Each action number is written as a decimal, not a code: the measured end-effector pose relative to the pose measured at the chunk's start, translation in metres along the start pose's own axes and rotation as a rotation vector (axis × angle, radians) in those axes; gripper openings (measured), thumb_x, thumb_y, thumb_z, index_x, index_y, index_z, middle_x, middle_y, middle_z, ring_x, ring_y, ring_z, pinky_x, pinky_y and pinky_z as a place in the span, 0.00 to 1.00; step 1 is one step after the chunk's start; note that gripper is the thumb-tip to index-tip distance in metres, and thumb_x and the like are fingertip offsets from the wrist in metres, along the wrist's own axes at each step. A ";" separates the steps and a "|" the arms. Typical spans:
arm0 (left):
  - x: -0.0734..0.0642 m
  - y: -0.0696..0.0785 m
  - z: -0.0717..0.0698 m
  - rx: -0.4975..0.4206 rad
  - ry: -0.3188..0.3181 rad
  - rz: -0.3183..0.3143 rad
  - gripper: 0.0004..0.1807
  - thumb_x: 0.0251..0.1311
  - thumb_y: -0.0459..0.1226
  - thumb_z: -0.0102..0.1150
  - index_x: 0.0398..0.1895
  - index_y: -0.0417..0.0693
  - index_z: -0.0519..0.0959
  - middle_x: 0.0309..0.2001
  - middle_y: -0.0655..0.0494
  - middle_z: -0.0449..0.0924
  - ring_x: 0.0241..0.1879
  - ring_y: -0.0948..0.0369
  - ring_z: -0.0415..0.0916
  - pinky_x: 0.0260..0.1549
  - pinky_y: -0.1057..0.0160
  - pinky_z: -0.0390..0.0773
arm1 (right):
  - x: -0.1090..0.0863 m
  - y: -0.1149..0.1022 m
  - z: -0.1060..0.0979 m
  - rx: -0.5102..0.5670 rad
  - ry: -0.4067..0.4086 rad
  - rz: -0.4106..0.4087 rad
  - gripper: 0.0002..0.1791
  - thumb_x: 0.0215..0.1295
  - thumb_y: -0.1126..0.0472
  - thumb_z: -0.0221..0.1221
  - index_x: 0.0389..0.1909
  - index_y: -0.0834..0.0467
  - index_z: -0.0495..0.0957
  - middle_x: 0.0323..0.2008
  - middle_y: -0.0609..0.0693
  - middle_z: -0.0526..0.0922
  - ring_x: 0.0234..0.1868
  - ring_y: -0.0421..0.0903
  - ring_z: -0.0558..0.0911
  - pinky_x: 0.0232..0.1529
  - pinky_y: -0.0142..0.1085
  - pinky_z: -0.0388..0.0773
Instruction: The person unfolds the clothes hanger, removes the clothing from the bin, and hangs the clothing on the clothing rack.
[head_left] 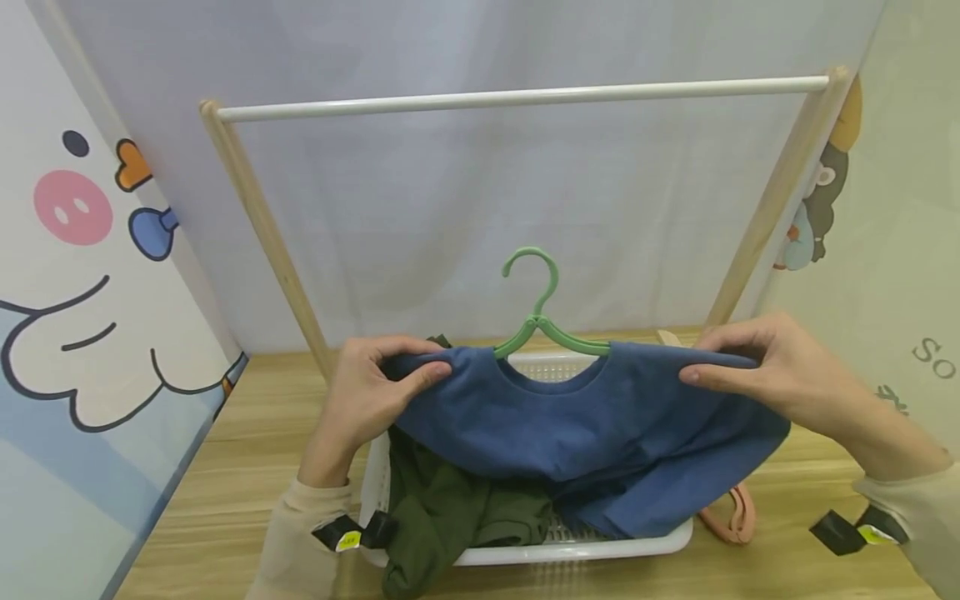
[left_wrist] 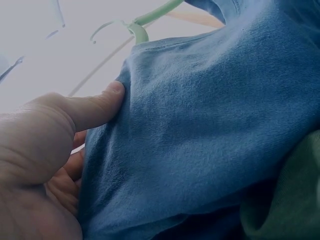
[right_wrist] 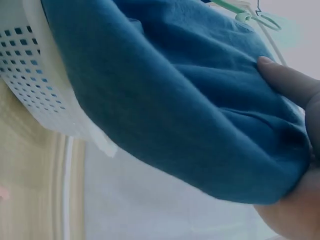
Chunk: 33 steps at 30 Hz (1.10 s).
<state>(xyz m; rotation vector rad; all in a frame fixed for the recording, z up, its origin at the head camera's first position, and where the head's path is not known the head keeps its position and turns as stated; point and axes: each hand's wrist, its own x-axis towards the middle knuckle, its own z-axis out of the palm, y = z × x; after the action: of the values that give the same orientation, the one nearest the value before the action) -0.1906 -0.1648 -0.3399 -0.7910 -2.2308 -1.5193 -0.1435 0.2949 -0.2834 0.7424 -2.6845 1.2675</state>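
Observation:
A blue shirt (head_left: 555, 425) hangs on a green hanger (head_left: 536, 321), whose hook sticks up out of the round neckline. My left hand (head_left: 378, 379) pinches the shirt's left shoulder between thumb and fingers. At the other shoulder, my right hand (head_left: 757, 367) grips the cloth, thumb in front. In the left wrist view the thumb (left_wrist: 97, 107) presses on the edge of the blue cloth. The right wrist view shows the sleeve (right_wrist: 190, 135) drooping below the right hand. The hanger's arms inside the shoulders are hidden by the cloth.
Below the shirt stands a white basket (head_left: 577, 554) with a dark green garment (head_left: 442, 508) draped over its front rim. A pink hanger-like item (head_left: 738, 521) lies right of the basket. Behind rises a wooden rack with a white rod (head_left: 525, 97). Printed walls flank both sides.

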 end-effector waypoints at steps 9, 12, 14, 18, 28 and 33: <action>0.000 -0.003 -0.002 -0.050 -0.017 0.002 0.10 0.62 0.30 0.83 0.45 0.50 0.96 0.43 0.56 0.95 0.44 0.58 0.92 0.50 0.63 0.88 | -0.004 0.004 0.005 0.136 0.046 0.027 0.09 0.74 0.74 0.69 0.43 0.58 0.93 0.44 0.52 0.92 0.43 0.48 0.88 0.44 0.35 0.85; -0.001 -0.005 -0.007 -0.083 -0.033 -0.017 0.12 0.63 0.31 0.83 0.48 0.52 0.96 0.46 0.56 0.95 0.48 0.57 0.92 0.53 0.61 0.88 | -0.005 0.005 0.004 0.180 0.067 0.020 0.09 0.74 0.76 0.67 0.42 0.61 0.92 0.45 0.53 0.92 0.45 0.47 0.88 0.46 0.34 0.84; -0.002 -0.008 -0.011 -0.114 -0.045 -0.043 0.13 0.64 0.31 0.82 0.50 0.52 0.95 0.49 0.57 0.95 0.51 0.56 0.91 0.55 0.61 0.87 | -0.006 0.008 0.003 0.232 0.075 0.013 0.09 0.74 0.77 0.66 0.41 0.63 0.92 0.45 0.53 0.92 0.46 0.47 0.88 0.47 0.33 0.84; -0.004 -0.013 -0.021 -0.195 -0.045 -0.085 0.14 0.66 0.29 0.79 0.53 0.44 0.94 0.49 0.57 0.95 0.51 0.57 0.91 0.54 0.61 0.87 | -0.010 0.015 -0.001 0.372 0.080 0.009 0.11 0.75 0.80 0.62 0.41 0.66 0.90 0.45 0.53 0.92 0.46 0.48 0.88 0.46 0.34 0.85; -0.006 -0.015 -0.020 -0.442 -0.026 -0.130 0.07 0.68 0.25 0.74 0.45 0.41 0.94 0.37 0.55 0.93 0.39 0.57 0.89 0.43 0.60 0.88 | -0.014 0.031 -0.003 0.614 0.039 -0.077 0.16 0.74 0.86 0.54 0.42 0.68 0.87 0.45 0.54 0.91 0.43 0.48 0.90 0.40 0.36 0.89; -0.006 -0.017 -0.021 -0.458 -0.052 -0.109 0.08 0.69 0.23 0.71 0.45 0.39 0.92 0.36 0.54 0.91 0.39 0.56 0.89 0.43 0.59 0.88 | -0.016 0.033 -0.005 0.645 0.036 -0.064 0.17 0.77 0.85 0.52 0.43 0.68 0.87 0.48 0.54 0.91 0.45 0.49 0.91 0.41 0.38 0.91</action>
<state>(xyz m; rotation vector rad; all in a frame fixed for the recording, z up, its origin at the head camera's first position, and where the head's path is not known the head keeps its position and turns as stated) -0.1967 -0.1907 -0.3479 -0.8487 -2.0093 -2.1273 -0.1452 0.3227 -0.3073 0.8314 -2.1852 2.1268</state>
